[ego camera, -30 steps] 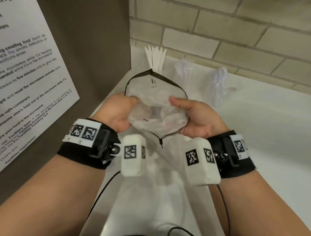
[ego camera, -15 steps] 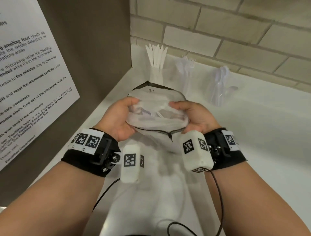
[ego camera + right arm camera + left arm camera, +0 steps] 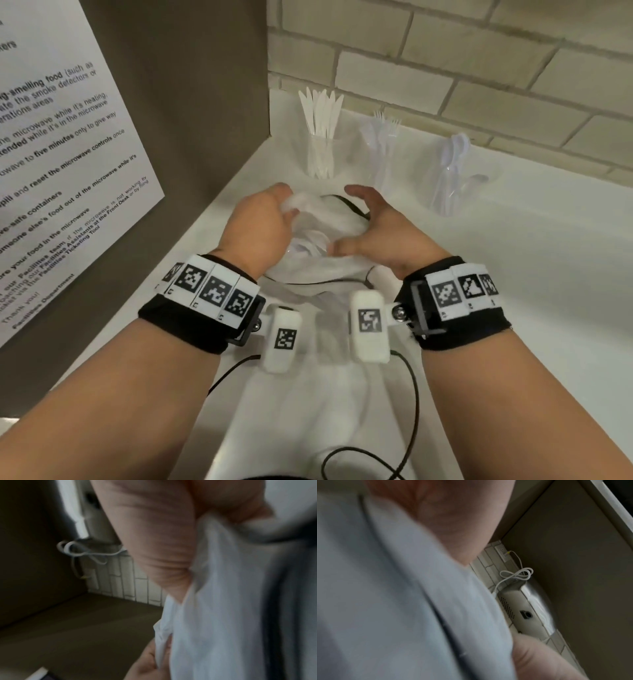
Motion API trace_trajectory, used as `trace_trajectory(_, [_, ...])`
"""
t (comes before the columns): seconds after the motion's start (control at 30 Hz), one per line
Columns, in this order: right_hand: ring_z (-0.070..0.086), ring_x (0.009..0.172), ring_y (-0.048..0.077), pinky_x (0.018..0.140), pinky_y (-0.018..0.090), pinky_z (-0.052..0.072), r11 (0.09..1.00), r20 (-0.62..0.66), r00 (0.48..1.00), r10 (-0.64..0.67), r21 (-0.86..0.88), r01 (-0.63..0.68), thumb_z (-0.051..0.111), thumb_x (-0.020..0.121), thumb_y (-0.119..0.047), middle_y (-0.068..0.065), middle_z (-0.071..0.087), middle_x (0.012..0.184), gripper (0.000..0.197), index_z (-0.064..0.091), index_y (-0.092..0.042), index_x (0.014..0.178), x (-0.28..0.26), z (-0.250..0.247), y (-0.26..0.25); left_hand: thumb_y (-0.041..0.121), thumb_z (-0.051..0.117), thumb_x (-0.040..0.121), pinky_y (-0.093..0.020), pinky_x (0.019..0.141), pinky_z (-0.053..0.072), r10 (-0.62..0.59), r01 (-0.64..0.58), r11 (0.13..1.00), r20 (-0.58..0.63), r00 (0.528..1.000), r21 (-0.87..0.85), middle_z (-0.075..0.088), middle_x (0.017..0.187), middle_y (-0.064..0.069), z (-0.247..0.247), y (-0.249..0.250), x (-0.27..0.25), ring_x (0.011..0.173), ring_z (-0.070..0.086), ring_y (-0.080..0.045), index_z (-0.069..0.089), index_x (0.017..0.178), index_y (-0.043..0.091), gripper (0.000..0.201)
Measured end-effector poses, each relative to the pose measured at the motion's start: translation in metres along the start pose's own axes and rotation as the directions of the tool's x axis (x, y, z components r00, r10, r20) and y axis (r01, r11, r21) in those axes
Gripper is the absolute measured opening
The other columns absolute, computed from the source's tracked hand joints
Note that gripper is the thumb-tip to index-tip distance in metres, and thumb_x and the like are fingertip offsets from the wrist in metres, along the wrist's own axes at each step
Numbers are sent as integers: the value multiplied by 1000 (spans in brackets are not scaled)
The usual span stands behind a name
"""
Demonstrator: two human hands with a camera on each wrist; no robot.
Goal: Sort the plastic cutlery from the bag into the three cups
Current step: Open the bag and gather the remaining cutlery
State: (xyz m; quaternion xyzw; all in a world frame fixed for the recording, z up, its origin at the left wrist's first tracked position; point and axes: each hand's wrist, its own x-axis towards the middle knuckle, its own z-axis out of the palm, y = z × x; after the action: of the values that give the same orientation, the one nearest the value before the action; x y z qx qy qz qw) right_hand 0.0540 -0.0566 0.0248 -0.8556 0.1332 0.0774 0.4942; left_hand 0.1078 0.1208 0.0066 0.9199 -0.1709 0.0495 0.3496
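Three cups (image 3: 322, 156); one bag (image 3: 329, 236); two hands (image 3: 260, 226); one notice (image 3: 61, 154).

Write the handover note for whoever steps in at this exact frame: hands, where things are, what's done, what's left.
Left hand: grips the left side of the bag, which lies on the counter.
Right hand: holds the bag's right edge, fingers spread, keeping the mouth open.
Cups against the brick wall: knives in the left one, forks in the middle, spoons in the right.
Done: all three cups already hold cutlery.
Left: a few pale pieces seem to remain inside the bag, types unclear; pull them out and sort.
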Motion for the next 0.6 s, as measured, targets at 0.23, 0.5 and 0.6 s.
trace_trajectory(0.23, [41, 53, 15, 45, 25, 33, 962, -183, 974, 136, 257, -86, 38, 88, 4, 6, 58, 92, 53, 55, -34, 121, -3, -7, 16, 18, 56, 84, -32, 73, 48, -292, 353, 605, 213, 932, -714, 58, 87, -2, 1, -1, -3, 79, 59, -21, 51, 99, 29, 20])
trace_trajectory(0.5, [58, 76, 23, 70, 27, 49, 984, -421, 890, -177, -88, 154, 68, 70, -25, 8, 54, 117, 28, 57, -43, 88, -9, -4, 8, 30, 48, 92, -43, 84, 49, -374, 373, 734, 119, 920, -568, 58, 82, -7, 4, 1, 0, 81, 55, -24, 59, 84, 2, 31])
trace_trajectory(0.6, [60, 86, 15, 73, 21, 49, 982, -286, 943, -170, -133, 137, 71, 74, -19, 3, 62, 108, 11, 66, -30, 75, -13, 10, 3, 26, 49, 92, -35, 76, 47, -415, 450, 594, 225, 881, -667, 60, 79, -7, 2, 8, 2, 79, 57, -24, 61, 78, 11, 24])
